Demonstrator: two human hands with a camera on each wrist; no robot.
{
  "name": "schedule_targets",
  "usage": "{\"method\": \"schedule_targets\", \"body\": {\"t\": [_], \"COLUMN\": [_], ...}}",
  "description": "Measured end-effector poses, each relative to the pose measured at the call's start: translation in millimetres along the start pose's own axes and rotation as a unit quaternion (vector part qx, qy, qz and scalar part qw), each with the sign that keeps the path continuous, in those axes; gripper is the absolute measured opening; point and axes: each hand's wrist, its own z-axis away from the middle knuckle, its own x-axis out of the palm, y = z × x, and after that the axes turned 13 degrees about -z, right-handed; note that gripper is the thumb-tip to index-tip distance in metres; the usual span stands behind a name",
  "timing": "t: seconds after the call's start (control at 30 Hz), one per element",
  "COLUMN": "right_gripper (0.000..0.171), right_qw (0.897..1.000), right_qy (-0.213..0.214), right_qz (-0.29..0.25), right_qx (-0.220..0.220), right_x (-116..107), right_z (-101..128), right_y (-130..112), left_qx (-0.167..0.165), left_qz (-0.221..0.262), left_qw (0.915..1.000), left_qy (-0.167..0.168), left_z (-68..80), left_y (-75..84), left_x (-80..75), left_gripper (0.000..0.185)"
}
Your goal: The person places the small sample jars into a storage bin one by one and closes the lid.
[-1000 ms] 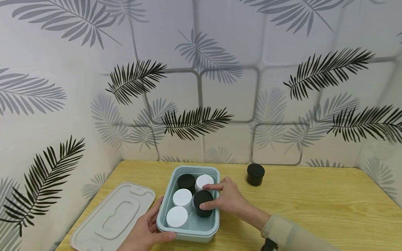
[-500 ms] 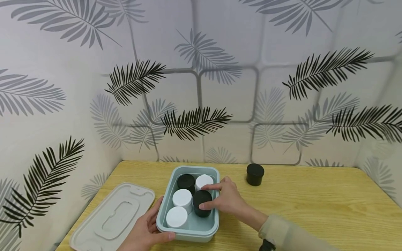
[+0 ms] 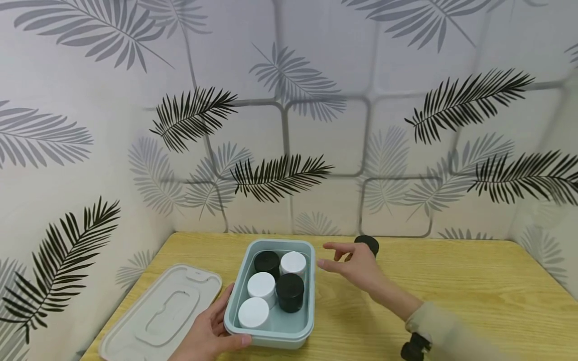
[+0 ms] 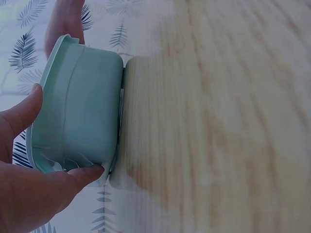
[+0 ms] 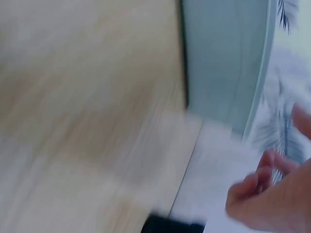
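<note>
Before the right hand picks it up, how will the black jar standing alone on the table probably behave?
The black jar is short and wide with a flat lid, so it probably stands stable and will not tip easily. Its round wall looks smooth, so open fingers of the right hand may slip. Laid on its side, it would likely roll across the table.

Smooth matt plastic box (image 3: 271, 335) and lid (image 3: 158, 313); matt jars (image 3: 290, 292); wood-grain table (image 3: 451, 291).

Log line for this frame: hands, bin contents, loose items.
left hand grips bin | right hand open, beside loose black jar | bin: three white, two black jars | lid on table
</note>
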Motion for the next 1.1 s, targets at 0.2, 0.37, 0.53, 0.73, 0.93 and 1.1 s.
{"method": "schedule_targets", "body": {"t": [0.2, 0.37, 0.53, 0.73, 0.93, 1.1], "right_gripper": [0.06, 0.078, 0.091, 0.082, 0.077, 0.076], "right_qw": [0.997, 0.992, 0.992, 0.992, 0.994, 0.993], "right_qy": [-0.056, -0.065, -0.086, -0.097, -0.095, -0.105], "right_qz": [0.039, 0.101, 0.096, 0.08, 0.051, 0.044], "right_qx": [-0.028, -0.024, 0.002, 0.023, 0.028, 0.026], "right_x": [-60, -95, -110, -116, -119, -124], "right_z": [-20, -33, -44, -49, -48, -44], "right_y": [26, 42, 56, 70, 77, 78], "left_qx": [0.0, -0.004, -0.003, 0.004, -0.001, -0.008], "left_qz": [-0.006, -0.016, -0.014, -0.008, -0.006, -0.011], "left_qw": [1.0, 0.9998, 0.9999, 1.0, 1.0, 0.9999], "left_qy": [0.004, 0.008, 0.007, -0.002, 0.005, 0.01], "left_z": [0.5, 0.6, -1.8, -2.9, -0.9, -0.6], "left_y": [-0.4, -0.6, -3.2, -5.3, -1.7, -1.8], "left_x": [0.3, 0.3, -0.6, -0.9, 0.9, 0.2], "left_gripper": [0.11, 0.11, 0.112, 0.112, 0.111, 0.111]}}
